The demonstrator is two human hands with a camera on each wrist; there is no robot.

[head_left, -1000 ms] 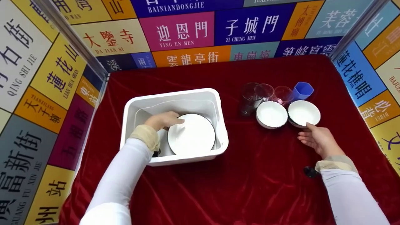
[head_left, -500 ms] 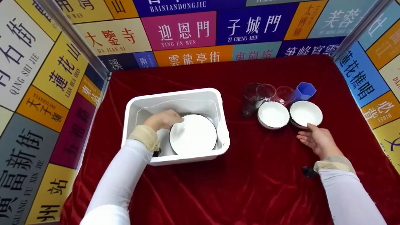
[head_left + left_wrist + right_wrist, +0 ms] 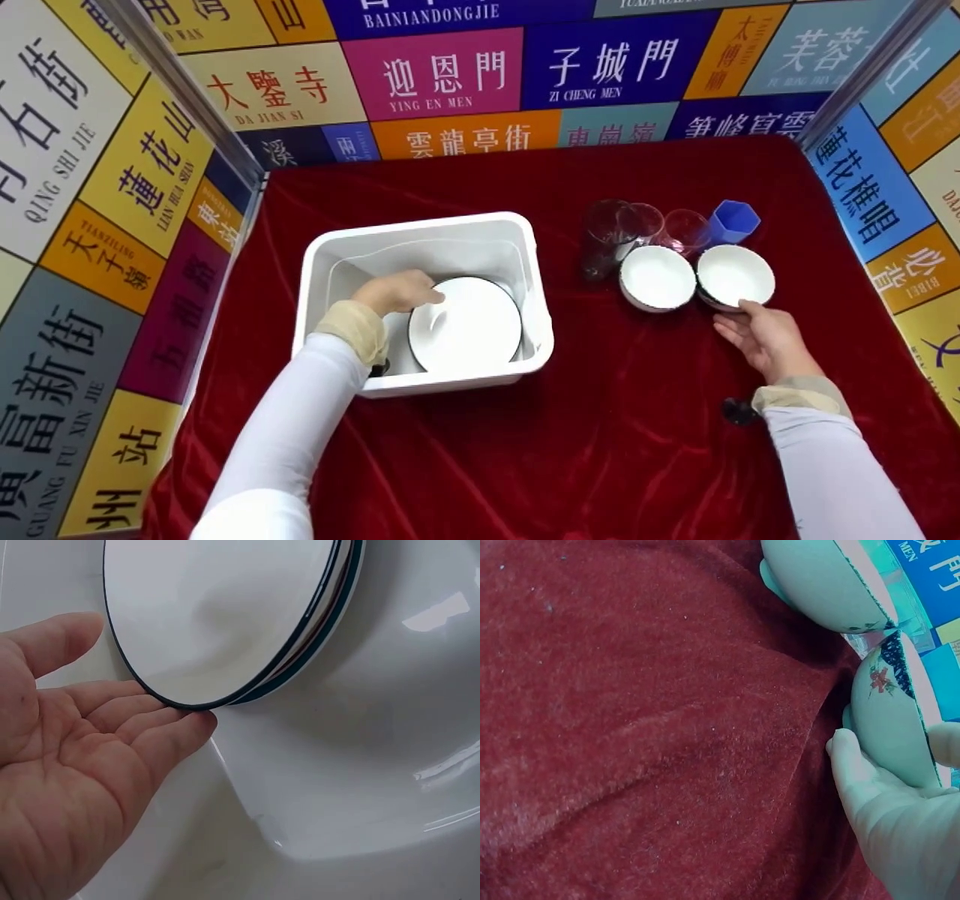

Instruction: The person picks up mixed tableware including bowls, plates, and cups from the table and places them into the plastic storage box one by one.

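In the head view, my left hand (image 3: 401, 291) reaches into a white tub (image 3: 420, 229) at the side of a stack of round white plates (image 3: 465, 326). The left wrist view shows dark rims on the stacked plates (image 3: 217, 622). There my left fingers lie nearly straight under the top plate's edge, with the thumb apart from it. On the right, my right hand (image 3: 769, 337) pinches the near rim of a white bowl (image 3: 735, 276). In the right wrist view, the thumb is over the rim and fingers are under the flowered bowl (image 3: 889, 716).
A second white bowl (image 3: 657, 277) stands just left of the held one. Behind the bowls are a blue cup (image 3: 733, 221), a pinkish clear glass (image 3: 684, 231) and other clear glasses (image 3: 606, 225). Red cloth (image 3: 585, 435) covers the table; printed panels (image 3: 442, 71) enclose it.
The head view has shifted slightly. Both hands stay almost where they were, the left at the plates and the right at the bowl.
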